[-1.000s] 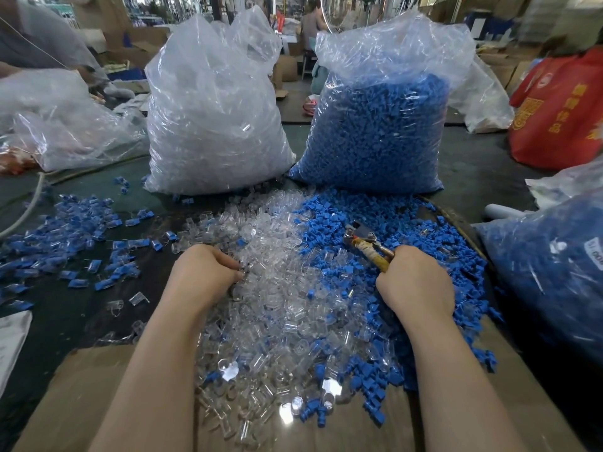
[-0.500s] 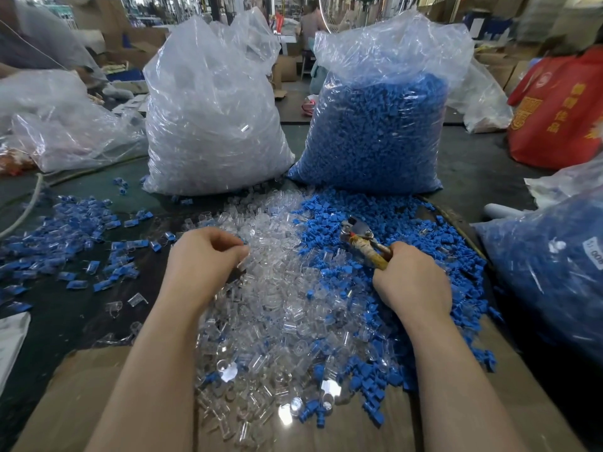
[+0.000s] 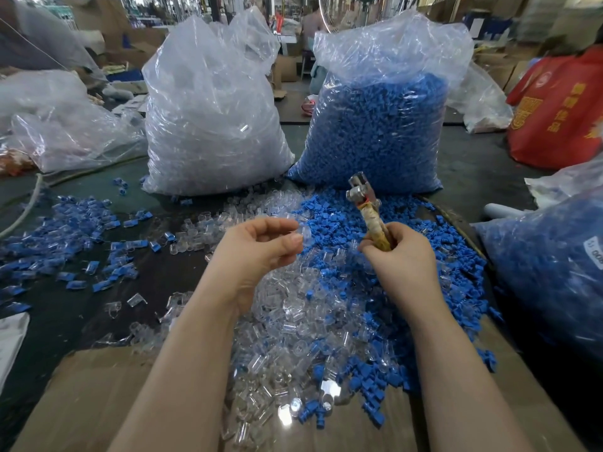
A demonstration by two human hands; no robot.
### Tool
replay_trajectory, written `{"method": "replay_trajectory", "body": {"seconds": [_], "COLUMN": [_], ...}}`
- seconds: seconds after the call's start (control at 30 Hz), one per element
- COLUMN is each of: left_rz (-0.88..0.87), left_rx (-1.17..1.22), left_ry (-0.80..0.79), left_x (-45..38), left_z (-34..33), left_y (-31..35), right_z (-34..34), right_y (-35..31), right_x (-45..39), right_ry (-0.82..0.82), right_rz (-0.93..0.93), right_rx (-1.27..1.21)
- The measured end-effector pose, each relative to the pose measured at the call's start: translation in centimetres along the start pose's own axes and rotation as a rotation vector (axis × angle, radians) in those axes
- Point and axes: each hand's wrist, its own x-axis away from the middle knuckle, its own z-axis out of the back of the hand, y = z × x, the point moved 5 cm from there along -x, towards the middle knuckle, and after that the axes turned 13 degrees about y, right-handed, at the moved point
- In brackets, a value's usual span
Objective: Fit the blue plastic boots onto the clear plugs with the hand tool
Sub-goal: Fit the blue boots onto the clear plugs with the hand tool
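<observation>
A heap of clear plugs (image 3: 287, 324) lies in front of me, with loose blue boots (image 3: 421, 256) spread to its right. My left hand (image 3: 257, 252) is raised above the heap and pinches one clear plug (image 3: 305, 231) between thumb and fingertips. My right hand (image 3: 398, 256) grips the hand tool (image 3: 365, 210) by its tape-wrapped handle. The tool's metal head points up and away, just right of the pinched plug. I see no boot on the tool's tip.
A tall bag of clear plugs (image 3: 212, 125) and a bag of blue boots (image 3: 375, 125) stand behind the heap. Assembled blue-and-clear pieces (image 3: 65, 236) lie scattered at the left. Another blue bag (image 3: 548, 265) is at right, a red bag (image 3: 561, 109) behind it. Cardboard (image 3: 91, 396) covers the near edge.
Both hands lifted off the heap. My left hand came up pinching a clear plug. My right hand raised the tool from lying low to nearly upright.
</observation>
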Motion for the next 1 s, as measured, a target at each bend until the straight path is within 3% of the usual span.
{"method": "replay_trajectory", "body": {"seconds": [0.17, 0.37, 1.0], "left_rz": [0.008, 0.067, -0.003], "left_rx": [-0.009, 0.169, 0.078], "left_ry": [0.016, -0.017, -0.066], "left_x": [0.0, 0.4, 0.7], "left_z": [-0.5, -1.3, -1.7], "left_y": [-0.5, -0.4, -0.4], "right_z": [-0.4, -0.8, -1.5], "right_y": [-0.8, -2.5, -4.1], "right_x": [0.4, 1.3, 2.3], "right_ry": [-0.044, -0.107, -0.155], "right_rz": [-0.054, -0.032, 0.134], "right_rx": [-0.177, -0.412, -0.382]}}
